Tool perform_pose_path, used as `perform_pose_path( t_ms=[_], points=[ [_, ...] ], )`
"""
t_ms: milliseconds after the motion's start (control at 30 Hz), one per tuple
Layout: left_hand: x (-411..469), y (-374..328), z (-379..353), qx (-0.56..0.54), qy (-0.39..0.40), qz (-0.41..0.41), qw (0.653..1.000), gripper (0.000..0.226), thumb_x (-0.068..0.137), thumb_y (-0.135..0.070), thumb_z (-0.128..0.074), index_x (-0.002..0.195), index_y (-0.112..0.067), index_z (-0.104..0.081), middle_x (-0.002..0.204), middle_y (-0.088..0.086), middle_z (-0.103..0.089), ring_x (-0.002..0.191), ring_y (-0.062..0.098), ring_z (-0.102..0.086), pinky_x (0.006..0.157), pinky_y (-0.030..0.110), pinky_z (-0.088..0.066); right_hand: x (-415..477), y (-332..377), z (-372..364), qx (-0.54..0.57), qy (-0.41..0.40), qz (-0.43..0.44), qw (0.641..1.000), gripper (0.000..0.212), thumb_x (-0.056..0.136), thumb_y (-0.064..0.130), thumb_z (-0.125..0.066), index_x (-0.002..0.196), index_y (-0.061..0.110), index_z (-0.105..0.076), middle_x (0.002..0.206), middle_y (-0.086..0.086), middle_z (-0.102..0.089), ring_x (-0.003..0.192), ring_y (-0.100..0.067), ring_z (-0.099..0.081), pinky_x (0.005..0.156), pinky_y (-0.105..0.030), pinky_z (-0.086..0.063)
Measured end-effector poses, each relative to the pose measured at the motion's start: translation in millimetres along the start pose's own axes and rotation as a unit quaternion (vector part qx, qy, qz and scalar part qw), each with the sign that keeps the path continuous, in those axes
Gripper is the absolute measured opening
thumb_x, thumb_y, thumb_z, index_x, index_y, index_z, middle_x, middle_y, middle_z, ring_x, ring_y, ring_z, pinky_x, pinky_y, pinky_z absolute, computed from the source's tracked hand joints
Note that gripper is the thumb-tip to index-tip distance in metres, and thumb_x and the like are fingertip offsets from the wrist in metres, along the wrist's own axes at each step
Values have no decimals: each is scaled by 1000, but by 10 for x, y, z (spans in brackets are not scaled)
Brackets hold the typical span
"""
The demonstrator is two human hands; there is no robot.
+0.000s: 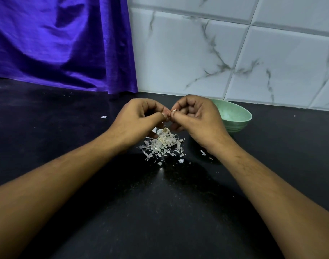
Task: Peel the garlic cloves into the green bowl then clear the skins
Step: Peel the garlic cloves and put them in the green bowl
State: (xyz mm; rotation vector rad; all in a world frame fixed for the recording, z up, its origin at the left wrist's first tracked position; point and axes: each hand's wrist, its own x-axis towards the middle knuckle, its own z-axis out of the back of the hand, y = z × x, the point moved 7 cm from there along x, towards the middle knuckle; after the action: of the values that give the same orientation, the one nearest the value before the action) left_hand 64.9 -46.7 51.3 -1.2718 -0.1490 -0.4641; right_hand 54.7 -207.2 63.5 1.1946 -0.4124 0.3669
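Both hands meet above a pile of white garlic skins (pixel 162 143) on the black counter. My left hand (pixel 141 118) and my right hand (pixel 195 118) pinch one small garlic clove (pixel 172 111) between their fingertips, with a bit of pale skin showing at its top. The clove is mostly hidden by the fingers. The green bowl (pixel 234 114) stands just behind and to the right of my right hand, partly covered by it. Its contents are hard to make out.
A purple cloth (pixel 62 43) hangs at the back left down to the black counter (pixel 160 212). White marbled wall tiles (pixel 234 53) rise behind the bowl. Stray skin flakes (pixel 103 117) lie left of the hands and near my right wrist.
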Motion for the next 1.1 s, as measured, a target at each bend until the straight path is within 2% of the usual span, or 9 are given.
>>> perform_pose_path(
  t_ms=[167, 300, 367, 500, 700, 800, 900, 967, 1100],
  points=[
    [0, -27, -4, 18, 5, -24, 1000, 12, 89, -19, -81, 100, -16, -77, 89, 9, -78, 76, 21, -68, 65, 32, -58, 5, -61, -33, 88, 23, -53, 994, 14, 90, -5, -66, 85, 8, -68, 75, -17, -75, 65, -30, -73, 76, -61, -60],
    [-2, -72, 42, 60, -21, -48, 997, 10, 88, -21, -82, 97, -17, -78, 83, 6, -77, 68, 12, -63, 61, 24, -53, -4, -70, -57, 132, 47, -74, 987, 7, 94, -1, -66, 92, 5, -67, 80, -14, -77, 66, -26, -72, 71, -43, -63],
    [-3, -101, 75, 85, -36, -61, 994, 9, 88, -24, -83, 94, -18, -79, 79, 1, -76, 65, 7, -62, 61, 25, -53, -11, -69, -68, 141, 56, -76, 986, 2, 96, 4, -68, 94, 5, -68, 84, -14, -77, 67, -25, -73, 70, -39, -63],
    [4, -105, 134, 115, -53, -62, 990, 6, 88, -27, -82, 90, -22, -79, 75, -4, -76, 66, 8, -66, 67, 36, -59, -14, -64, -68, 138, 56, -69, 986, 4, 96, 9, -69, 98, 6, -71, 89, -17, -78, 71, -25, -75, 70, -37, -64],
    [-13, -168, 144, 195, -72, -85, 974, 6, 89, -28, -79, 89, -22, -80, 72, -7, -74, 65, 0, -65, 59, 16, -50, -18, -92, -80, 126, 70, -85, 986, 11, 92, 2, -72, 104, 1, -72, 89, -17, -78, 76, -27, -77, 69, -33, -65],
    [-30, -179, 133, 219, -78, -95, 968, 7, 87, -30, -79, 84, -24, -79, 71, -10, -74, 69, 1, -69, 64, 23, -55, -19, -114, -89, 122, 69, -90, 986, 10, 90, 0, -74, 100, 1, -73, 86, -19, -77, 73, -27, -76, 70, -37, -65],
    [-37, -167, 148, 235, -90, -90, 964, 20, 79, -47, -73, 79, -27, -77, 69, -13, -73, 67, 2, -69, 65, 30, -57, -34, -111, -119, 123, 70, -92, 986, 8, 90, -1, -74, 98, 2, -73, 83, -19, -77, 71, -26, -76, 69, -39, -65],
    [-37, -163, 155, 237, -90, -89, 963, 22, 77, -49, -70, 76, -28, -75, 68, -13, -71, 66, 2, -67, 63, 28, -55, -44, -100, -135, 124, 71, -91, 986, 8, 90, -1, -74, 97, 2, -73, 83, -18, -77, 71, -26, -76, 69, -38, -65],
    [-18, -159, 161, 227, -88, -81, 966, 13, 82, -38, -77, 76, -26, -74, 67, -11, -71, 63, 2, -66, 60, 21, -50, -56, -81, -140, 147, 74, -102, 981, 9, 90, 0, -73, 99, 1, -74, 86, -19, -77, 72, -26, -77, 69, -35, -65]
  ],
)
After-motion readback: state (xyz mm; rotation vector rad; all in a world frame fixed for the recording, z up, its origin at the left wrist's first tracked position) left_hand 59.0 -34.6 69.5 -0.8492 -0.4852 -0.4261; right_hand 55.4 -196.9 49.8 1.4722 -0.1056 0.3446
